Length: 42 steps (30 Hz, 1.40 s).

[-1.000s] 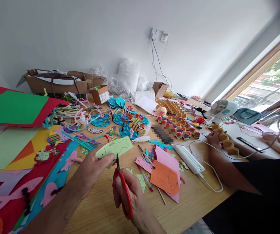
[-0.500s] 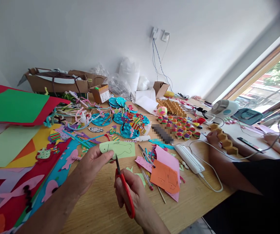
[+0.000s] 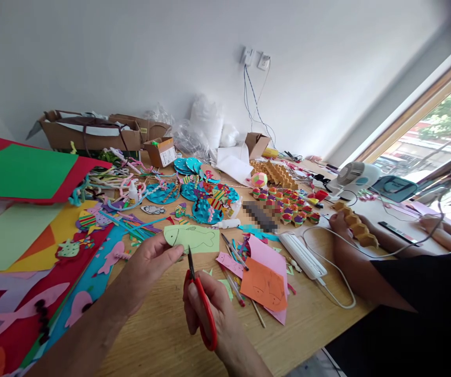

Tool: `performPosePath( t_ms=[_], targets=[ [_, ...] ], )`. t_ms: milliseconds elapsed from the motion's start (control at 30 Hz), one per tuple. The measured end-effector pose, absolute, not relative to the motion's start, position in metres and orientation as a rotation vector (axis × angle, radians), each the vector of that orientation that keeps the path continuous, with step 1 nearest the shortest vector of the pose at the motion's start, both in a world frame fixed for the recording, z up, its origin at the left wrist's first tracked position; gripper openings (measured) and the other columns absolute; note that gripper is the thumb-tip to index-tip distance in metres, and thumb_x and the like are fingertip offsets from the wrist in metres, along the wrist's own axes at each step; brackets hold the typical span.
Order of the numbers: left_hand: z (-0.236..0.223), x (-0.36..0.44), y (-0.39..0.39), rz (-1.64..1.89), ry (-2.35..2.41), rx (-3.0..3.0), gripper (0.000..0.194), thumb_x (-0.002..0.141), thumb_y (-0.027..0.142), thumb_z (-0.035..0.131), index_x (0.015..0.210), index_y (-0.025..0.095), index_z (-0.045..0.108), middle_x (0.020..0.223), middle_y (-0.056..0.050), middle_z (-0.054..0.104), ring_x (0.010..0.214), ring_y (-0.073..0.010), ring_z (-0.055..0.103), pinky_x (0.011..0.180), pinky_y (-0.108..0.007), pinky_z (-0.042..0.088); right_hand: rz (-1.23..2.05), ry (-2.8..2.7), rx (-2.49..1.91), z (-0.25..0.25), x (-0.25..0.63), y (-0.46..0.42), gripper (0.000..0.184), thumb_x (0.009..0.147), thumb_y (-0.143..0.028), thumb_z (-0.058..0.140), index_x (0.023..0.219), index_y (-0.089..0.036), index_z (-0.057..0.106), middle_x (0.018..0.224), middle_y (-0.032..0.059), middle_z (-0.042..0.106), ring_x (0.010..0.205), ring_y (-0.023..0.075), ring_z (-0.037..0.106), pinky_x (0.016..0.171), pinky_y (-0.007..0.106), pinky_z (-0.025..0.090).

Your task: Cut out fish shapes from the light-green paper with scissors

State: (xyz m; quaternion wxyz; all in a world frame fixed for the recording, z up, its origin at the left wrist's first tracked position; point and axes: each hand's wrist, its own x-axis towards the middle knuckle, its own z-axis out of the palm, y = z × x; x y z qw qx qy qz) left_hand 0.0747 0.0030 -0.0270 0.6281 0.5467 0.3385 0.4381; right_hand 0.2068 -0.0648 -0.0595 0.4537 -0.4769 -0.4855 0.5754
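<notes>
Between the thumb and fingers of my left hand [image 3: 152,267] is a piece of light green paper [image 3: 199,238] with a fish drawn on it. The paper is held above the wooden table [image 3: 158,335]. My right hand [image 3: 213,309] grips red-handled scissors [image 3: 205,314], their dark blades pointing up at the paper's lower edge. The blade tips meet the paper just right of my left thumb. Below and right of the paper lie a sheet of orange paper [image 3: 264,285] with fish drawings, a pink sheet [image 3: 260,251] and a few pens.
Coloured sheets and paper fish [image 3: 113,256] cover the left side. Blue discs [image 3: 162,192] and painted egg-tray pieces [image 3: 288,201] lie further back. A white power strip [image 3: 303,256] with its cable lies to the right, near another person's hands [image 3: 339,225] holding a cardboard egg tray [image 3: 356,225].
The light green paper has turned slightly, and the scissor blades stand a little higher against its lower edge. The view has shifted slightly; both hands keep their hold.
</notes>
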Motion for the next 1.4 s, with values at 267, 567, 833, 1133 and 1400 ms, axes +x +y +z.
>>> performPosePath(
  t_ms=[267, 567, 833, 1133, 1400],
  targets=[
    [-0.025, 0.073, 0.005, 0.945, 0.804, 1.191, 0.017, 0.08, 0.024, 0.062, 0.09, 0.02, 0.074, 0.086, 0.0, 0.077, 0.079, -0.0178, 0.064, 0.074, -0.027, 0.047, 1.391, -1.275, -1.186, -0.054, 0.208, -0.067, 0.058, 0.079, -0.077, 0.049, 0.065, -0.021, 0.044, 0.044, -0.0058, 0.044, 0.04, 0.0077, 0.037, 0.041, 0.019, 0.029],
    [-0.028, 0.072, 0.005, 0.881, 0.762, 1.2, 0.019, 0.081, 0.024, 0.06, 0.094, 0.021, 0.074, 0.089, 0.0, 0.074, 0.08, -0.0171, 0.058, 0.076, -0.028, 0.045, 1.411, -1.255, -1.194, -0.053, 0.208, -0.068, 0.061, 0.075, -0.08, 0.05, 0.063, -0.021, 0.043, 0.044, -0.0073, 0.04, 0.039, 0.0069, 0.034, 0.04, 0.019, 0.028],
    [-0.03, 0.071, 0.005, 0.869, 0.757, 1.217, 0.02, 0.083, 0.023, 0.058, 0.095, 0.021, 0.074, 0.091, 0.0, 0.073, 0.079, -0.0164, 0.057, 0.075, -0.027, 0.044, 1.394, -1.262, -1.184, -0.059, 0.21, -0.068, 0.059, 0.078, -0.077, 0.05, 0.063, -0.02, 0.044, 0.043, -0.007, 0.041, 0.038, 0.0067, 0.035, 0.039, 0.018, 0.026],
    [-0.028, 0.07, 0.007, 0.859, 0.741, 1.224, 0.021, 0.08, 0.02, 0.059, 0.096, 0.022, 0.074, 0.089, 0.001, 0.074, 0.081, -0.0171, 0.06, 0.076, -0.027, 0.044, 1.386, -1.285, -1.205, -0.063, 0.213, -0.07, 0.056, 0.083, -0.072, 0.05, 0.063, -0.02, 0.045, 0.044, -0.0069, 0.041, 0.038, 0.0064, 0.033, 0.038, 0.018, 0.025],
    [-0.026, 0.072, 0.007, 0.85, 0.75, 1.244, 0.023, 0.08, 0.022, 0.059, 0.098, 0.022, 0.074, 0.091, -0.001, 0.076, 0.09, -0.0202, 0.064, 0.075, -0.026, 0.046, 1.384, -1.271, -1.221, -0.066, 0.211, -0.07, 0.052, 0.085, -0.066, 0.052, 0.062, -0.02, 0.044, 0.044, -0.0073, 0.04, 0.037, 0.0062, 0.034, 0.037, 0.017, 0.025]
  ],
)
